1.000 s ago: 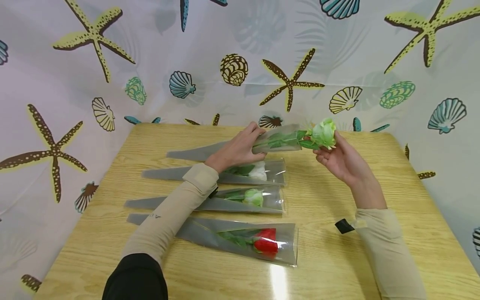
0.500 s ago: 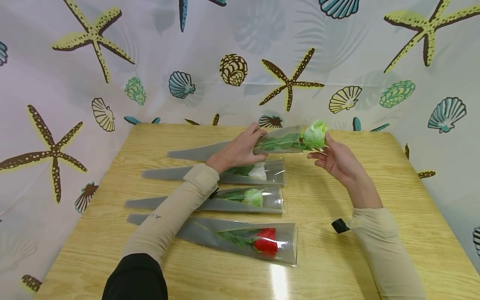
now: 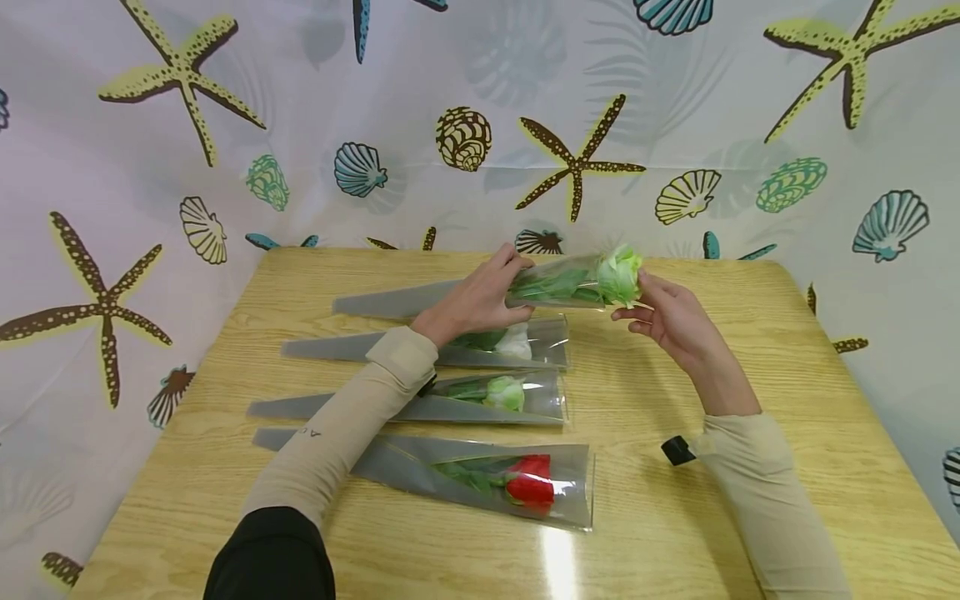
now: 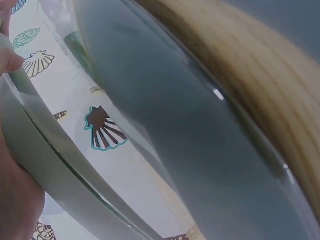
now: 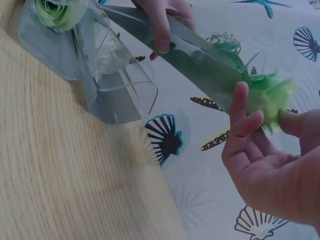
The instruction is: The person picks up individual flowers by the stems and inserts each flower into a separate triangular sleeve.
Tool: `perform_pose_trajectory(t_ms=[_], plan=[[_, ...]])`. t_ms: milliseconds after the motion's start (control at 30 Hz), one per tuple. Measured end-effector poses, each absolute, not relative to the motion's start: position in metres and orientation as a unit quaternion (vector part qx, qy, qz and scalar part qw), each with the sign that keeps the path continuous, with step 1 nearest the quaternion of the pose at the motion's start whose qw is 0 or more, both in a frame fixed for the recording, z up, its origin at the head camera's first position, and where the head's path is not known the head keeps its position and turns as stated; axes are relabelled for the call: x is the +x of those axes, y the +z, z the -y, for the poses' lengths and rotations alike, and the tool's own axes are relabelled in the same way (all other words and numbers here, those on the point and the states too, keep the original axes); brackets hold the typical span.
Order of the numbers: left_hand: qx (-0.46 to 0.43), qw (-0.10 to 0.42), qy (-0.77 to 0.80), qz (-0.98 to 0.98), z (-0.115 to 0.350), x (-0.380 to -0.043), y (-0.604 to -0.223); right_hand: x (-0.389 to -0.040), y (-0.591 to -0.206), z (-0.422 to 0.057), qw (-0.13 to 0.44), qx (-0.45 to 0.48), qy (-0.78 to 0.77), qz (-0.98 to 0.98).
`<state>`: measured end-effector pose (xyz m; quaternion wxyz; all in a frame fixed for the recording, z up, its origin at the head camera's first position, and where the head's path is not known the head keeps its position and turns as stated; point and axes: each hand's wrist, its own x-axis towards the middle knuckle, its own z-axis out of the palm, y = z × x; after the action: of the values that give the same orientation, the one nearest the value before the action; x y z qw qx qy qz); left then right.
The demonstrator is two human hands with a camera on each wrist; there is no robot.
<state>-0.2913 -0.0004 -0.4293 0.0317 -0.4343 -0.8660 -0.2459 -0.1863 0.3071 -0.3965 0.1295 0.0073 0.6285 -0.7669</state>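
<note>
My left hand [image 3: 480, 296] grips a grey and clear flower sleeve [image 3: 390, 300] near the back of the table, its narrow end pointing left. At the sleeve's wide mouth, my right hand [image 3: 678, 325] pinches the head of a pale green rose [image 3: 619, 275] between thumb and fingers. The rose's leaves and stem lie inside the sleeve; the bloom is at the opening, partly outside. In the right wrist view, the right thumb and fingers [image 5: 239, 100] sit on either side of the bloom [image 5: 270, 97]. Fingers and grey film hide the stem's lower end.
Below the left hand lie a sleeved white rose [image 3: 514, 342], a sleeved green rose [image 3: 506, 394] and a sleeved red rose [image 3: 531, 483] in parallel on the wooden table [image 3: 637, 533]. A shell-patterned cloth [image 3: 420, 200] hangs behind and at the sides.
My right hand has moved left with the green rose, bringing its bloom from beyond the sleeve's mouth to its edge. My left hand stays in place, holding the sleeve.
</note>
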Motion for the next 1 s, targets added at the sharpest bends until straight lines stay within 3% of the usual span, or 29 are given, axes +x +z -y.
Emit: perform_pose_trajectory(t_ms=[433, 1000], plan=[[-0.442, 0.037, -0.248, 0.861, -0.002, -0.289, -0.430, -0.183, -0.393, -0.301, 0.086, 0.044, -0.709, -0.699], [-0.441, 0.048, -0.252, 0.860, -0.001, -0.289, -0.431, -0.190, -0.403, -0.297, 0.141, 0.038, -0.663, -0.734]])
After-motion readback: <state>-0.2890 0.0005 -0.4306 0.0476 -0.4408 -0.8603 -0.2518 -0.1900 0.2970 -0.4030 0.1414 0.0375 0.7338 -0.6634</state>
